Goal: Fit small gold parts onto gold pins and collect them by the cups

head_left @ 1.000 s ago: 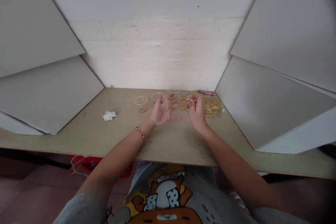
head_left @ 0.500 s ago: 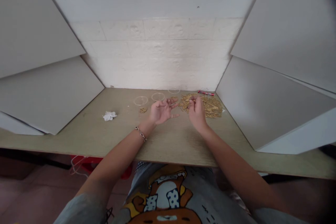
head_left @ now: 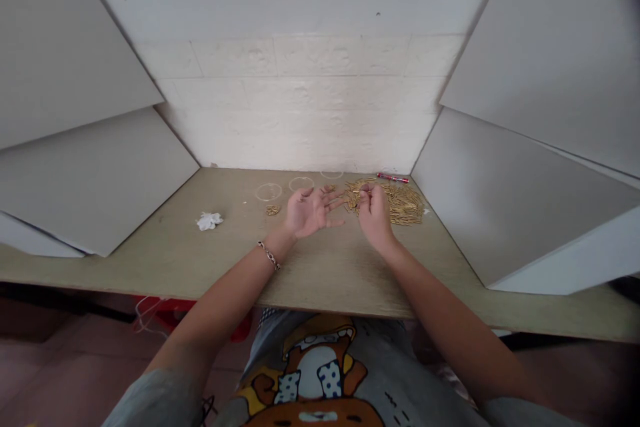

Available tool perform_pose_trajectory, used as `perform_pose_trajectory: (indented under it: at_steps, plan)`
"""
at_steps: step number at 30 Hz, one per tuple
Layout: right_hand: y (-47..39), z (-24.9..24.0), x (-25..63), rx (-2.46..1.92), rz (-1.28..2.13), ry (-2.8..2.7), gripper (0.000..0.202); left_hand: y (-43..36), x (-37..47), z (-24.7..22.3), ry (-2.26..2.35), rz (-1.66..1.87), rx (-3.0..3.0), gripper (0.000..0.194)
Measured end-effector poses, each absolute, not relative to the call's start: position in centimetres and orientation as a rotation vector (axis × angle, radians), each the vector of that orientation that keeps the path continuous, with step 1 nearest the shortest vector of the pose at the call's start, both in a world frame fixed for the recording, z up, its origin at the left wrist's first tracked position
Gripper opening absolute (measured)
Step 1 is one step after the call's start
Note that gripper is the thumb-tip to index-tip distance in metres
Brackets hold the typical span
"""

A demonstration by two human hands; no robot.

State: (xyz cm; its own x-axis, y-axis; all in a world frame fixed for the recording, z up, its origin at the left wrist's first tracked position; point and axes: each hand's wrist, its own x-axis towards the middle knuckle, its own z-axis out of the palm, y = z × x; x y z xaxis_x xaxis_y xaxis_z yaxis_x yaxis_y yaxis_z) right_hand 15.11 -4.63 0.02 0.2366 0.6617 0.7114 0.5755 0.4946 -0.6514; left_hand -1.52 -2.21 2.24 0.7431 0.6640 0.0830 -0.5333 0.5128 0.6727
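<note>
My left hand [head_left: 311, 211] is held palm up above the table, its fingers spread and nothing visible on the palm. To its right, my right hand [head_left: 374, 208] is closed in a pinch at the near-left side of a pile of thin gold-coloured metal pins [head_left: 406, 203]. Whatever lies between those fingertips is too small to make out. A small cluster of short gold pieces [head_left: 273, 210] rests left of my left hand. Behind that hand, more gold pieces [head_left: 330, 187] show partly past the fingers.
Thin clear rings [head_left: 269, 192] lie on the table [head_left: 320, 273] near the back wall. A red pen-like tube [head_left: 393, 177] lies behind the pile. Crumpled white tissue [head_left: 209, 221] is at the left. Grey panels [head_left: 540, 193] flank both sides.
My left hand has opened further, its fingers spreading and the palm turning up more. My right hand has stayed almost in place, still pinched.
</note>
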Motion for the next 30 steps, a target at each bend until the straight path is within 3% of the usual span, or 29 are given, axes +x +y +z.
perform_pose_trajectory:
  at_steps: [6, 12, 24, 30]
  plan:
    - [-4.6, 0.1, 15.1, -1.157, 0.037, -1.423, 0.009, -2.4, -1.5, 2.5, 0.175, 0.600, 0.762, 0.085]
    - [-4.6, 0.0, 15.1, -1.177, 0.079, -1.411, 0.011, -2.6, -1.6, 2.3, 0.190, 0.503, 0.817, 0.101]
    - [-4.9, 0.6, 15.1, -1.061, -0.046, -1.432, 0.011, -2.7, -1.3, 1.8, 0.240, 0.401, 0.990, 0.094]
    - [-4.6, 0.0, 15.0, -1.069, -0.029, -1.543, 0.009, -2.3, -0.8, 1.4, 0.436, 0.637, 1.034, 0.042]
